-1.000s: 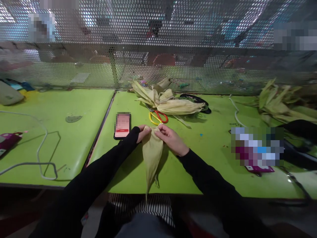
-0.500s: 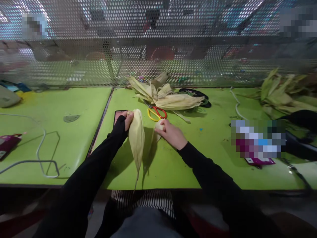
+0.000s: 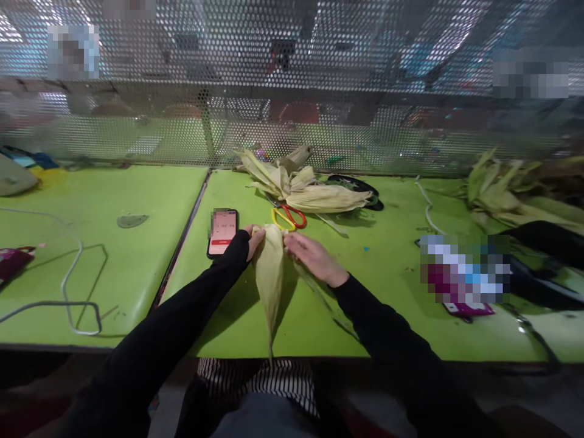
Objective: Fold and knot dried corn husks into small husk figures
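Observation:
A pale corn husk [image 3: 270, 267] hangs with its wide end up and its narrow tip trailing down past the table's front edge. My left hand [image 3: 255, 242] pinches it at its upper left edge. My right hand [image 3: 314, 258] is closed at the upper right, its fingers pressed together around a narrow, greenish husk strip [image 3: 319, 295] that trails down toward my right sleeve. The fingertips there are partly hidden. Scissors with red and yellow handles [image 3: 294, 218] lie just beyond both hands, their blades partly under a bundle of dry husks [image 3: 319, 194].
A phone [image 3: 223, 234] with a lit screen lies left of my left hand. More husks [image 3: 502, 188] are heaped at the far right, near a purple packet [image 3: 469, 308]. A perforated metal screen [image 3: 292, 134] borders the green table [image 3: 392, 292] at the back. A cable [image 3: 66, 274] loops at left.
My left hand has swung left with the husk, then back to the middle, uncovering the phone again. The right hand parted from it with a husk piece and is again close beside it.

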The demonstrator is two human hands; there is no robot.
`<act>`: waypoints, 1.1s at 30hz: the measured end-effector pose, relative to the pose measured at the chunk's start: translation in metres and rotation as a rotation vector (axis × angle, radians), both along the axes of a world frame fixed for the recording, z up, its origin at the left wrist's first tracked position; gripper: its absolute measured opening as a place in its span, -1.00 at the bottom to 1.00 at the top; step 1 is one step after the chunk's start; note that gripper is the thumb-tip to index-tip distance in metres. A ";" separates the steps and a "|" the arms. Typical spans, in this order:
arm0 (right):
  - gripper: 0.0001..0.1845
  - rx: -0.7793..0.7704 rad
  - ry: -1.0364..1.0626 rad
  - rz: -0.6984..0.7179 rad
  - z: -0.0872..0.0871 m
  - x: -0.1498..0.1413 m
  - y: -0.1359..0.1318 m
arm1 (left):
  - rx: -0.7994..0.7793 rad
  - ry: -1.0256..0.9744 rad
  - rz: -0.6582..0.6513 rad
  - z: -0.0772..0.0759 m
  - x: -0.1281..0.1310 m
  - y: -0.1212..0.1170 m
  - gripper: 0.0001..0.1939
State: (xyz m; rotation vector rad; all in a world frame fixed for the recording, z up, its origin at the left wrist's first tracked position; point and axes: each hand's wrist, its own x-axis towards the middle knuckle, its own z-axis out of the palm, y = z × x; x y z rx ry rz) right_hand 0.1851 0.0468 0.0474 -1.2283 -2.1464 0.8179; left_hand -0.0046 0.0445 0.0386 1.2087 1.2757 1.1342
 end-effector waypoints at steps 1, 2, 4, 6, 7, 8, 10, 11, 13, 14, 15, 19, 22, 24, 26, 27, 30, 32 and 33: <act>-0.52 -0.039 0.002 0.040 0.004 -0.001 -0.001 | 0.002 0.023 -0.025 -0.001 0.001 -0.001 -0.76; -0.51 -0.051 -0.009 0.060 0.008 0.000 0.000 | 0.008 0.044 -0.046 -0.002 0.002 -0.002 -0.76; -0.53 0.022 -0.068 0.008 0.017 0.006 0.010 | 0.019 0.072 -0.075 -0.006 0.001 -0.003 -0.74; -0.60 0.214 -0.218 -0.158 0.024 0.017 0.031 | 0.021 0.088 -0.093 -0.010 0.000 -0.002 -0.74; -0.64 0.324 -0.358 -0.245 0.026 0.023 0.042 | 0.024 0.098 -0.101 -0.012 0.000 -0.001 -0.74; -0.69 0.396 -0.510 -0.296 0.027 0.029 0.054 | 0.023 0.113 -0.114 -0.013 0.000 0.000 -0.74; -0.80 0.425 -0.595 -0.328 0.024 0.039 0.075 | 0.012 0.164 -0.137 -0.015 0.002 0.001 -0.77; -0.82 0.428 -0.626 -0.336 0.020 0.042 0.083 | 0.011 0.201 -0.147 -0.015 0.004 0.002 -0.80; -0.83 0.433 -0.664 -0.353 0.012 0.044 0.094 | 0.026 0.278 -0.165 -0.015 0.008 0.005 -0.88; -0.85 0.438 -0.679 -0.356 0.008 0.045 0.097 | 0.045 0.321 -0.165 -0.015 0.012 0.008 -0.86; -0.86 0.443 -0.687 -0.355 0.005 0.045 0.100 | 0.069 0.360 -0.159 -0.014 0.015 0.012 -0.80; -0.82 0.466 -0.664 -0.365 0.008 0.051 0.112 | 0.187 0.502 -0.091 -0.005 0.030 0.040 -0.56; -0.77 0.483 -0.605 -0.386 0.026 0.061 0.123 | 0.332 0.773 -0.092 0.010 0.043 0.072 -0.63; -0.77 0.497 -0.557 -0.348 0.041 0.068 0.129 | 0.468 0.847 -0.092 0.022 0.051 0.094 -0.53; -0.78 0.508 -0.514 -0.281 0.055 0.072 0.131 | 0.577 0.887 -0.109 0.032 0.061 0.115 -0.37; -0.77 0.512 -0.497 -0.251 0.061 0.074 0.132 | 0.598 0.911 -0.128 0.035 0.067 0.124 -0.35; -0.76 0.528 -0.479 -0.188 0.070 0.075 0.128 | 0.529 0.922 -0.192 0.037 0.082 0.142 -0.46; -0.75 0.530 -0.497 -0.165 0.068 0.076 0.123 | 0.493 0.911 -0.216 0.031 0.091 0.147 -0.57; -0.74 0.521 -0.512 -0.159 0.064 0.078 0.120 | 0.486 0.899 -0.215 0.027 0.094 0.148 -0.62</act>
